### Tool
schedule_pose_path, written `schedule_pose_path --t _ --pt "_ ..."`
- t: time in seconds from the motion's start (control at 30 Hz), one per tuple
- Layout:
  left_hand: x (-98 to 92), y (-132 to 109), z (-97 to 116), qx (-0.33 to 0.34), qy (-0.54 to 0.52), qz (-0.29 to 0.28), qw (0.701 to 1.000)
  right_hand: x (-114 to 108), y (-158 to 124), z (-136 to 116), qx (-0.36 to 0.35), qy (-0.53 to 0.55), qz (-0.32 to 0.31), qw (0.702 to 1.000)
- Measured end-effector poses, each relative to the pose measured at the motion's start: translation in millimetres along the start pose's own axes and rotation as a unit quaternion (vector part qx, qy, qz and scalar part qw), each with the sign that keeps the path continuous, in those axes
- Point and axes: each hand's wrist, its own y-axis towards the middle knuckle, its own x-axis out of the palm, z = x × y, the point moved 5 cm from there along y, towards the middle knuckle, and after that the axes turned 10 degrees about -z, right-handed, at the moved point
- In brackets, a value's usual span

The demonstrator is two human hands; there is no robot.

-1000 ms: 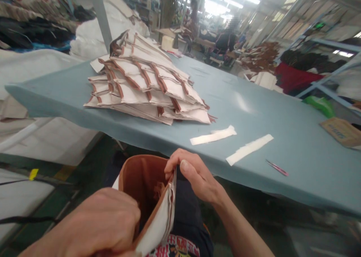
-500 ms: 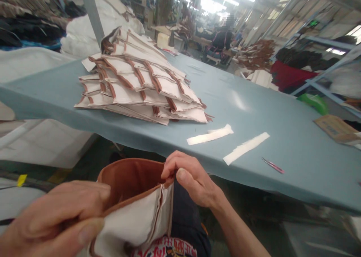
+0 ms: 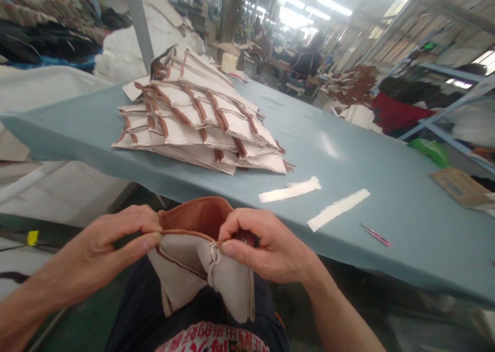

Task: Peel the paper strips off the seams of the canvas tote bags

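Note:
Over my lap I hold a fabric bag body [image 3: 185,259], off-white outside with a brown lining and a brown edge along its rim. Its mouth gapes upward, away from me. My left hand [image 3: 127,233] pinches the rim at the left between thumb and fingers. At the right, my right hand [image 3: 263,244] grips the rim beside a seam, thumb on the near side and fingers curled over into the mouth. The off-white panel sags and folds between both hands.
On the blue-covered table [image 3: 301,135] lies a pile of off-white sewn pieces [image 3: 201,115] with brown edges. Two pale strips [image 3: 338,210] and pink-handled thread snips [image 3: 375,235] lie near its front edge. Brown cardboard [image 3: 460,187] is at the right. A person [image 3: 305,66] sits far back.
My left hand has moved right and away from me, now pinching the rim closer to my right hand. The bag body has turned and its near panel has folded.

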Motion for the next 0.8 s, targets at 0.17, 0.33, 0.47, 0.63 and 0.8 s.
schedule_pose_path --t 0.17,0.33,0.47,0.63,0.8 --pt "1.9 -2.0 -13.9 -0.002 -0.055 0.028 0.998 1.5 1.9 -3.1 0.022 0.01 -0.02 1.0" --pt "9.7 7.0 3.4 0.039 -0.034 -0.011 0.999 8.3 4.2 -1.7 0.025 0.003 -0.051 0.998" --pt "15.8 17.7 35.5 0.106 -0.041 -0.052 0.992 12.2 7.4 -1.0 0.029 0.001 -0.058 0.998" --pt "27.9 28.4 42.7 0.087 -0.074 -0.084 0.99 13.1 10.5 9.1 0.056 0.047 -0.069 0.995" --pt "38.2 35.2 31.7 0.049 -0.083 -0.11 0.989 13.5 13.1 29.7 0.081 0.101 -0.074 0.989"
